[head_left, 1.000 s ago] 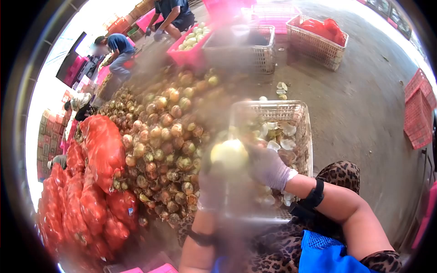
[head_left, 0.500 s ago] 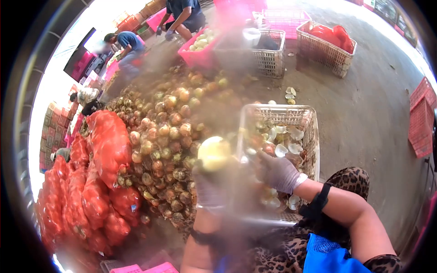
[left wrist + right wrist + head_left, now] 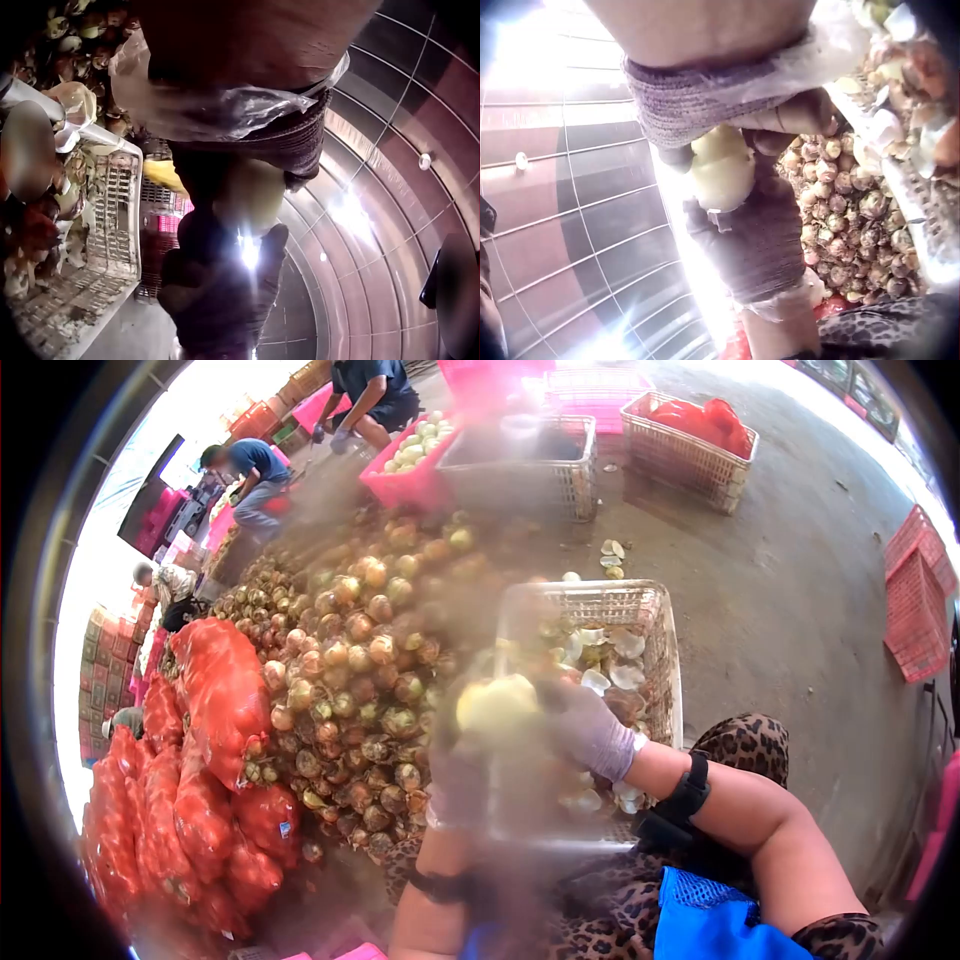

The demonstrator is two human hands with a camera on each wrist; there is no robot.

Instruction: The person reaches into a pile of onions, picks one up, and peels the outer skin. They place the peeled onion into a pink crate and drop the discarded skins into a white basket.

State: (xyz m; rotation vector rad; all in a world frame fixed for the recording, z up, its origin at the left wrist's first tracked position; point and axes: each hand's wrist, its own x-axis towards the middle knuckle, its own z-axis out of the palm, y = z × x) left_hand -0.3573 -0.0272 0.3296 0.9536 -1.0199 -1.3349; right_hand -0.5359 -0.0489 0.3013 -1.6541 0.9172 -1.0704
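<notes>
A pale peeled onion (image 3: 497,703) is held between the two gloved hands above the near-left side of the white crate (image 3: 672,660). My left hand (image 3: 462,770) grips it from below, its outline blurred by a smudge on the head view. The right hand (image 3: 592,728) lies against the onion's right side, fingers curled at it. In the right wrist view the onion (image 3: 724,169) sits between the right hand (image 3: 705,105) above and the left hand (image 3: 750,240) below. The left wrist view shows the onion (image 3: 251,196) dimly. Whether a tool is held, I cannot tell.
A large heap of unpeeled onions (image 3: 345,700) spreads on the left, beside red net sacks (image 3: 215,690). Peels and onion pieces (image 3: 625,675) lie inside the white crate. Farther off are a pink crate of peeled onions (image 3: 410,485), other crates and several people working.
The right hand, apart from the onion half a second ago, is back against it. The onion has come closer to the right hand. The head view has shifted slightly.
</notes>
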